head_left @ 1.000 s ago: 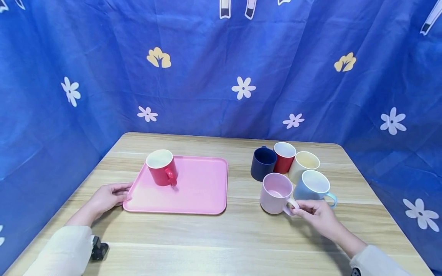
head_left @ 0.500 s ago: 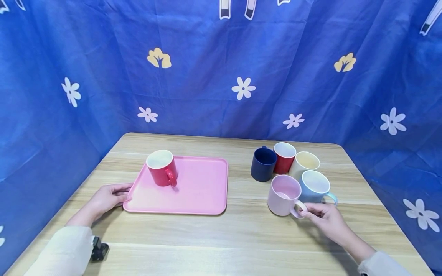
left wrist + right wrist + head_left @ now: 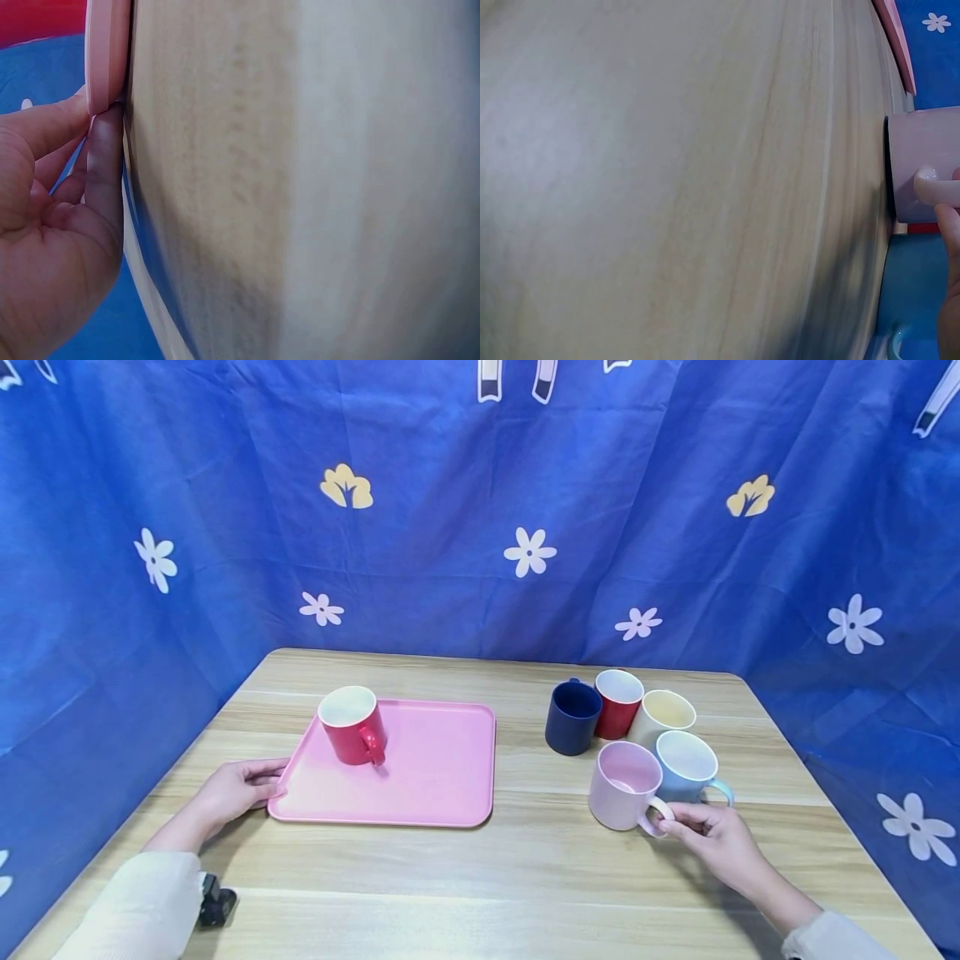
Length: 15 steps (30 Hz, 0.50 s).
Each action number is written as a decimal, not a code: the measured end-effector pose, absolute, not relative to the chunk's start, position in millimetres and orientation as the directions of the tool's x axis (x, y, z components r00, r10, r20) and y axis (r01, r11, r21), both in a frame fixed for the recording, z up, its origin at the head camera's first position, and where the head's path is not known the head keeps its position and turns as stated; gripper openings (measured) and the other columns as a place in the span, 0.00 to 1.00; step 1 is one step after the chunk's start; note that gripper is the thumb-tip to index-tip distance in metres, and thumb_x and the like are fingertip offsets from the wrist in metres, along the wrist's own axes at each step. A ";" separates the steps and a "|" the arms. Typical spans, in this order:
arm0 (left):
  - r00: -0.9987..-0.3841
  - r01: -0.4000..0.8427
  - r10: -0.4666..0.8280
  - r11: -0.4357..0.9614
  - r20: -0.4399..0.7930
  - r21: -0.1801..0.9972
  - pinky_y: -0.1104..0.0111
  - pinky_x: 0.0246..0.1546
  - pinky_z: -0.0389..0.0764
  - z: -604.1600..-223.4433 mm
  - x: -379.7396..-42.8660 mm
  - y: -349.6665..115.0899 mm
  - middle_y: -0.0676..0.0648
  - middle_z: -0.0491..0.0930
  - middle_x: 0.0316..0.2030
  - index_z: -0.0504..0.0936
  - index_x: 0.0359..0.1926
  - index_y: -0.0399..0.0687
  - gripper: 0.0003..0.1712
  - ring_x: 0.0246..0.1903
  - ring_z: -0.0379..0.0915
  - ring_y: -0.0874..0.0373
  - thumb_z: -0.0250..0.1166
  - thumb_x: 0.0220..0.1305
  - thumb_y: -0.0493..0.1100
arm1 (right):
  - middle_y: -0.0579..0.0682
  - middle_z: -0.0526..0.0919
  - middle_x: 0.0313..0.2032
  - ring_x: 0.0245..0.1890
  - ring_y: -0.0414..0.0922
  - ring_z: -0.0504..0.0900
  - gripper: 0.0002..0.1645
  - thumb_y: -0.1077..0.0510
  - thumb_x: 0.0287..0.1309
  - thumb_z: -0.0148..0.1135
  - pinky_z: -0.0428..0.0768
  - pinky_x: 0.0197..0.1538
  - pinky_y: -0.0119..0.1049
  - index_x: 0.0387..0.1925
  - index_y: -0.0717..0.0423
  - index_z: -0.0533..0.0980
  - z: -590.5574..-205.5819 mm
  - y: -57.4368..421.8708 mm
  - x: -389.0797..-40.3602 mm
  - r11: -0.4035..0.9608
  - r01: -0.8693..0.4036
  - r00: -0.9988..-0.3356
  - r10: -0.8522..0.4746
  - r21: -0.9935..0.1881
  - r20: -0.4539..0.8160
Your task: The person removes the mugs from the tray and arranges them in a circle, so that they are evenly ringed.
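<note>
My left hand point(image 3: 232, 793) pinches the near left corner of the pink tray point(image 3: 435, 768), thumb above and fingers beneath, as the left wrist view also shows at the tray edge point(image 3: 105, 60). A red mug point(image 3: 352, 739) with a white inside stands on the tray's left part, handle toward me. On the right, my right hand point(image 3: 712, 843) holds the handle of a pale pink mug point(image 3: 615, 797) between thumb and fingers. That mug is upright, close beside a light blue mug point(image 3: 678, 777). In the right wrist view the pink mug point(image 3: 911, 146) shows at the right edge.
Behind the pink mug stand a dark blue mug point(image 3: 568, 727), another red mug point(image 3: 617, 714) and a cream mug point(image 3: 654, 727), grouped closely. The wooden table point(image 3: 420, 893) meets a blue patterned cloth point(image 3: 427, 527) at its back and sides.
My right hand has shifted the pale pink mug a little to the right, closer to the light blue mug. The left hand, tray and other mugs have stayed put.
</note>
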State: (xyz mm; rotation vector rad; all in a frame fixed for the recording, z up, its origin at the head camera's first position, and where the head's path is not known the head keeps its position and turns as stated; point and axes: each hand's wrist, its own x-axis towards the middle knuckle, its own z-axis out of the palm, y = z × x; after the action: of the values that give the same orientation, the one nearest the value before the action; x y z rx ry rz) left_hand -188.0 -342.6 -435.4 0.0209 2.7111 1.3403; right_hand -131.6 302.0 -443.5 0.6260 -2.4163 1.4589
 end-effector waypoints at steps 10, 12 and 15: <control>-0.991 -0.049 0.071 0.594 -0.114 0.803 0.77 0.37 0.79 -434.0 -188.2 -341.7 0.27 0.75 0.50 0.63 0.61 0.19 0.33 0.35 0.73 0.76 0.65 0.61 0.34 | 0.46 0.86 0.31 0.29 0.34 0.81 0.10 0.76 0.49 0.65 0.81 0.29 0.29 0.37 0.75 0.80 -449.7 306.7 -133.7 0.412 -0.473 -0.881 -0.211 -0.779 0.424; -0.991 -0.045 0.074 0.594 -0.110 0.803 0.77 0.37 0.79 -433.9 -188.2 -341.6 0.26 0.75 0.50 0.63 0.61 0.18 0.33 0.35 0.73 0.76 0.65 0.61 0.34 | 0.47 0.86 0.31 0.29 0.34 0.81 0.10 0.76 0.49 0.65 0.81 0.28 0.29 0.37 0.75 0.80 -450.7 307.4 -133.8 0.415 -0.471 -0.882 -0.208 -0.779 0.423; -0.991 -0.046 0.074 0.593 -0.111 0.804 0.77 0.37 0.79 -433.7 -188.1 -341.7 0.26 0.74 0.51 0.63 0.61 0.18 0.33 0.35 0.73 0.76 0.65 0.61 0.34 | 0.48 0.86 0.30 0.28 0.34 0.81 0.10 0.76 0.50 0.64 0.80 0.28 0.29 0.37 0.74 0.80 -451.5 308.0 -133.8 0.413 -0.466 -0.885 -0.204 -0.782 0.419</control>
State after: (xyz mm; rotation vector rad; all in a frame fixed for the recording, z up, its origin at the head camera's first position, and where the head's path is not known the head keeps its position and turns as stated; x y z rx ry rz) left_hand -188.1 -341.7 -433.7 0.0242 2.6835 1.3606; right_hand -133.8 308.0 -451.5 0.5864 -2.4125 1.4597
